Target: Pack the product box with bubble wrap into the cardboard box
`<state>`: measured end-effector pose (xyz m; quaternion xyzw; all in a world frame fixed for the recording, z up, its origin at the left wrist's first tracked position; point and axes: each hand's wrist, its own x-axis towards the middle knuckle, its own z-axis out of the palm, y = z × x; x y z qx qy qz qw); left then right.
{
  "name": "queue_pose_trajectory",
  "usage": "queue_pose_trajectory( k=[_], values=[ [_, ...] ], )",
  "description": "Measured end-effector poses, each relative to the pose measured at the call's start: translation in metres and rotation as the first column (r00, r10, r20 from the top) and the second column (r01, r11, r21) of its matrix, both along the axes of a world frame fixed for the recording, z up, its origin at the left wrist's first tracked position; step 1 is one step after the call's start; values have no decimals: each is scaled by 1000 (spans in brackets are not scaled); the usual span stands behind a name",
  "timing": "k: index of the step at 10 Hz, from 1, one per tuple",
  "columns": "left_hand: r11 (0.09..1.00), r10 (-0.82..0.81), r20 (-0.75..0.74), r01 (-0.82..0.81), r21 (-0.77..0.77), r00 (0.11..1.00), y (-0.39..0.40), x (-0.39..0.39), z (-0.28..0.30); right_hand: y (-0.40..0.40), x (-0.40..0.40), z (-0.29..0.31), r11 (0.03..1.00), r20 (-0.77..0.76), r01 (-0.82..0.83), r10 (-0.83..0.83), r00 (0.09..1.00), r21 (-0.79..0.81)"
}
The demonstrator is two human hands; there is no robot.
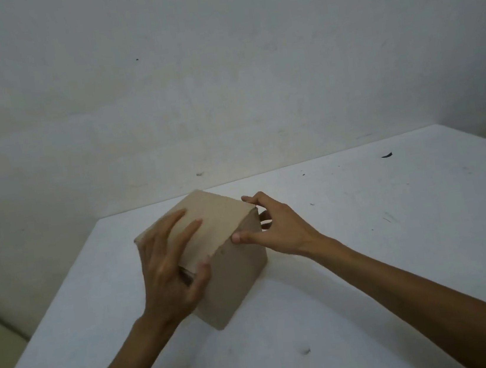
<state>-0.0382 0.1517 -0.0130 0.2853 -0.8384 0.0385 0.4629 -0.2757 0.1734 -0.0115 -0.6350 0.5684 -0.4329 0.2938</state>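
Observation:
A plain brown cardboard box (236, 280) stands on the white table (365, 229), with its top flaps folded down. My left hand (169, 267) lies flat across the top flap, fingers spread, thumb hooked under the flap's near edge. My right hand (275, 226) touches the box's right top edge and far corner with thumb and fingertips. The product box and the bubble wrap are not visible; whatever is inside the box is hidden.
The table meets a pale wall (221, 78) at the back. Its left edge (63, 287) runs diagonally, with floor beyond it. A small dark scrap (387, 155) lies at the far right and another speck (305, 351) near the front.

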Motion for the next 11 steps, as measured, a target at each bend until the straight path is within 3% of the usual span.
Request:
queue_pose_trajectory(
  k=[1, 2, 3, 5, 6, 7, 8, 9, 10, 11],
  values=[
    [904, 141, -253, -20, 428, 957, 4, 2, -26, 7, 17, -4, 992, 19, 122, -121, 992, -28],
    [752, 188, -371, 110, 650, 909, -3, -8, -22, 9, 27, -3, 971, -25, 236, -237, 971, -42],
    [729, 195, -442, 172, 663, 876, -16, -21, -16, 4, 32, -1, 949, -95, 312, -314, 945, -41],
    [726, 159, -457, 210, 655, 875, -30, -40, -17, 4, 15, 1, 950, -26, 312, -312, 950, 9],
    [721, 114, -432, 225, 656, 895, -40, -46, -15, 6, 6, 2, 966, 47, 253, -255, 966, 52],
    [727, 156, -277, 80, 682, 948, -50, -68, -13, -12, -13, 15, 963, 80, 211, -227, 971, 165],
    [799, 165, 17, -144, 584, 986, -53, -96, -10, -33, -39, 42, 935, -46, 236, -232, 972, 265],
    [786, 87, 137, -153, 600, 987, -61, -109, -1, -35, -55, 65, 914, -271, 305, -233, 934, 269],
    [758, 54, 182, -159, 632, 982, -72, -103, 6, -24, -61, 83, 941, -376, 305, -232, 897, 147],
    [752, 63, 273, -225, 619, 960, -72, -91, 25, 6, -60, 135, 966, -300, 258, -253, 920, -24]
  ],
)
